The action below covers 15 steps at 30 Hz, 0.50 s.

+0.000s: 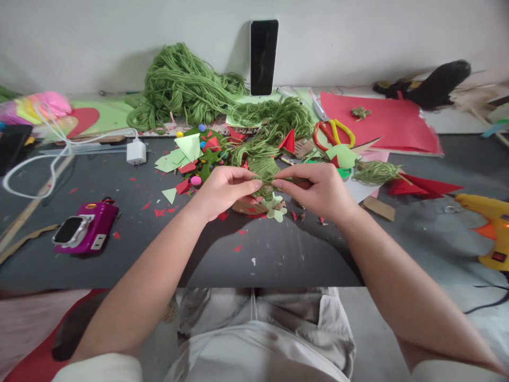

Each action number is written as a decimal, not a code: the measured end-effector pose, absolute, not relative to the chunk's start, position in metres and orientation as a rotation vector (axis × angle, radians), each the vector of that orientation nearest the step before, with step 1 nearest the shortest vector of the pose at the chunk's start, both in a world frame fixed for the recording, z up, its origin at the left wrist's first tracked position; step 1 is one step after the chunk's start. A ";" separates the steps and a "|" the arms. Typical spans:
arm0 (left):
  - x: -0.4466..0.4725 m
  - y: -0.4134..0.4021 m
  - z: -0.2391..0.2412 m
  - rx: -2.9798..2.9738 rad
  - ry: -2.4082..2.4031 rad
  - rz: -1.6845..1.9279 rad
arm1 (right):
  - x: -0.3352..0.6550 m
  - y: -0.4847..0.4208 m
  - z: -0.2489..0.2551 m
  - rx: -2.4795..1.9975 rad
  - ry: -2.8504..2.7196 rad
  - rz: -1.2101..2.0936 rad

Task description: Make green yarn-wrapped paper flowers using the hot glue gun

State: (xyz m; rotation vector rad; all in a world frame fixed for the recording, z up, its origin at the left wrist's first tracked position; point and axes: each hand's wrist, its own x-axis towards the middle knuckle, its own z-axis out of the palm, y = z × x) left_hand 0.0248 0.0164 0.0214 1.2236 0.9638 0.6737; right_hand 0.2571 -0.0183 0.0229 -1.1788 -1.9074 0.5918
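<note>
My left hand (222, 190) and my right hand (314, 190) meet over the middle of the dark table (254, 254). Both pinch a bundle of green yarn (264, 171) that runs back toward a big heap of green yarn (186, 87). The fingers of each hand are closed on the strands. Under the hands lie a brown cardboard piece (248, 207) and a pale green paper flower (275, 209). Red and green paper scraps (191, 154) lie just behind the left hand.
A phone (264, 57) leans against the wall. Red-and-yellow scissors (333, 132) lie on red paper (377, 124). A yellow glue gun (491, 225) sits at the right edge, a purple device (85, 228) at the left, and a white charger (135, 151) with cable behind it.
</note>
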 end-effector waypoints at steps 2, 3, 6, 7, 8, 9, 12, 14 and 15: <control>0.025 0.016 0.020 1.215 0.953 0.658 | 0.257 -0.018 0.021 -1.167 -1.972 0.538; 0.026 0.017 0.020 1.214 0.952 0.649 | 0.257 -0.017 0.021 -1.158 -2.002 0.514; 0.026 0.017 0.019 1.219 0.963 0.624 | 0.255 -0.016 0.021 -1.114 -2.058 0.443; 0.026 0.017 0.019 1.213 0.965 0.616 | 0.254 -0.016 0.021 -1.096 -2.065 0.423; 0.026 0.017 0.019 1.202 0.966 0.609 | 0.254 -0.016 0.021 -1.084 -2.067 0.410; 0.026 0.017 0.019 1.189 0.961 0.604 | 0.253 -0.016 0.020 -1.079 -2.066 0.405; 0.026 0.017 0.021 1.177 0.925 0.604 | 0.252 -0.017 0.019 -1.084 -2.049 0.418; 0.026 0.017 0.022 1.192 0.902 0.603 | 0.252 -0.017 0.017 -1.074 -2.031 0.430; 0.026 0.017 0.022 1.198 0.895 0.600 | 0.251 -0.017 0.016 -1.056 -2.026 0.432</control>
